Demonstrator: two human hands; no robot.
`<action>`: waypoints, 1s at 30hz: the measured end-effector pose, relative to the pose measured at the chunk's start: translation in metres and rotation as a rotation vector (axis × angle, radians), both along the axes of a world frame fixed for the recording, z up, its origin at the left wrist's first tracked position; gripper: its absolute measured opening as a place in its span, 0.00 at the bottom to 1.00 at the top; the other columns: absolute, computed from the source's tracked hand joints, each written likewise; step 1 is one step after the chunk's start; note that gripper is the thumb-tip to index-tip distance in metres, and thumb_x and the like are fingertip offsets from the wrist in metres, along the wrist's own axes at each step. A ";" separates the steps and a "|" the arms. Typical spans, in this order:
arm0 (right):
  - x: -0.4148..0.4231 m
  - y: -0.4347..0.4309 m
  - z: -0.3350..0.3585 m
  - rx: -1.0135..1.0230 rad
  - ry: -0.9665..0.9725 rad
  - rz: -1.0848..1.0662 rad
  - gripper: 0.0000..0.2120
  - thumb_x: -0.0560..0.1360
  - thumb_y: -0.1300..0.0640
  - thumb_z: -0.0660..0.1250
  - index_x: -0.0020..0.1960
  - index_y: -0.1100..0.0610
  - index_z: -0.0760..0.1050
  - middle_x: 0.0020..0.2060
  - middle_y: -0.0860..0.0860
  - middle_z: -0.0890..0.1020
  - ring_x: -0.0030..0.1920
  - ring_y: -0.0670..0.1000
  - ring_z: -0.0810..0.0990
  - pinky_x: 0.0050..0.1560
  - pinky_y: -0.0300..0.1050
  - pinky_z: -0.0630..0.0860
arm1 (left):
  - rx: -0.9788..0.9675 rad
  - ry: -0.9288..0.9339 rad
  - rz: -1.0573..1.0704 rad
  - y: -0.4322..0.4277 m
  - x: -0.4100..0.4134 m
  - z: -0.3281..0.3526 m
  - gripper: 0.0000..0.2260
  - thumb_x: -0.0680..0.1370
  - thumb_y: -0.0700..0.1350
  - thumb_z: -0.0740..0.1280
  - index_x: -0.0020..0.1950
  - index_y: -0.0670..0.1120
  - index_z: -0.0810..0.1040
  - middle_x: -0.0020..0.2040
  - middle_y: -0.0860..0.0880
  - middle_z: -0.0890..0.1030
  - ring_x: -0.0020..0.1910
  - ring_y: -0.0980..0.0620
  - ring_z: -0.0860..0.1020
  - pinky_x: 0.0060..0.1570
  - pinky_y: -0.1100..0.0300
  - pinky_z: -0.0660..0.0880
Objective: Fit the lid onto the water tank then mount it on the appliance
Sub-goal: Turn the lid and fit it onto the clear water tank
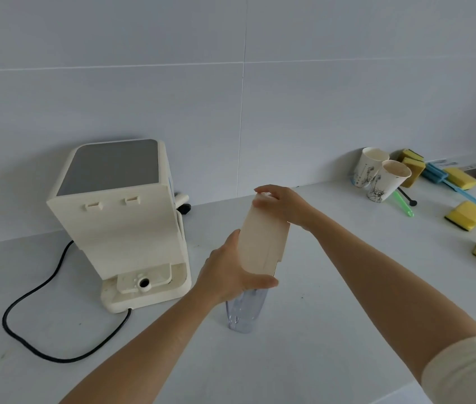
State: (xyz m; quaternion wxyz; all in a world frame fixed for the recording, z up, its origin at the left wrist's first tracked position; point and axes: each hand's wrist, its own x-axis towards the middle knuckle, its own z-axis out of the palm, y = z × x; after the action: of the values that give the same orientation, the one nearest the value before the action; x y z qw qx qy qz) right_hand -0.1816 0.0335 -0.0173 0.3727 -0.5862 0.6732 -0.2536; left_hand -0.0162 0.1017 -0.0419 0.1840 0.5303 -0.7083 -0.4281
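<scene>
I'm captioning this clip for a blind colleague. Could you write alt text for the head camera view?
Two hands hold a cream lid over a clear water tank on a white counter: left hand low, right hand on top. A cream appliance with a black cord stands left; paper cups and yellow sponges sit far right.

We have a single head-worn wide-angle view, looking forward and down over the pale grey bench from close above, the cream boxy plastic appliance sitting left of centre, before a tiled wall.
</scene>
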 end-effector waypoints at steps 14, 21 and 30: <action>-0.015 0.011 -0.004 0.022 0.166 -0.025 0.21 0.71 0.44 0.64 0.60 0.52 0.66 0.51 0.55 0.74 0.46 0.55 0.73 0.43 0.44 0.70 | 0.025 0.053 -0.058 -0.031 0.043 0.006 0.37 0.48 0.55 0.74 0.57 0.52 0.74 0.51 0.49 0.81 0.50 0.49 0.78 0.51 0.55 0.75; -0.010 0.028 -0.015 -0.033 0.112 -0.165 0.21 0.70 0.44 0.65 0.53 0.56 0.63 0.42 0.54 0.72 0.33 0.49 0.70 0.29 0.41 0.67 | 0.095 0.173 -0.113 -0.060 0.079 0.002 0.27 0.50 0.53 0.76 0.47 0.60 0.75 0.47 0.55 0.80 0.49 0.58 0.79 0.55 0.61 0.75; -0.014 0.049 -0.023 -0.031 0.067 -0.135 0.25 0.71 0.44 0.63 0.62 0.55 0.60 0.51 0.56 0.72 0.44 0.56 0.74 0.40 0.45 0.71 | 0.082 0.311 -0.053 -0.068 0.086 -0.014 0.41 0.43 0.66 0.77 0.53 0.60 0.72 0.53 0.54 0.78 0.56 0.54 0.76 0.61 0.54 0.70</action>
State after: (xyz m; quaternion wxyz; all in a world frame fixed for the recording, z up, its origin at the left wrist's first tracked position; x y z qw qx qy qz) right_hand -0.1959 0.0821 -0.0406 0.3227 -0.5533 0.7194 -0.2687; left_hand 0.0696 0.0342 -0.0556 0.2583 0.4459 -0.6668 -0.5384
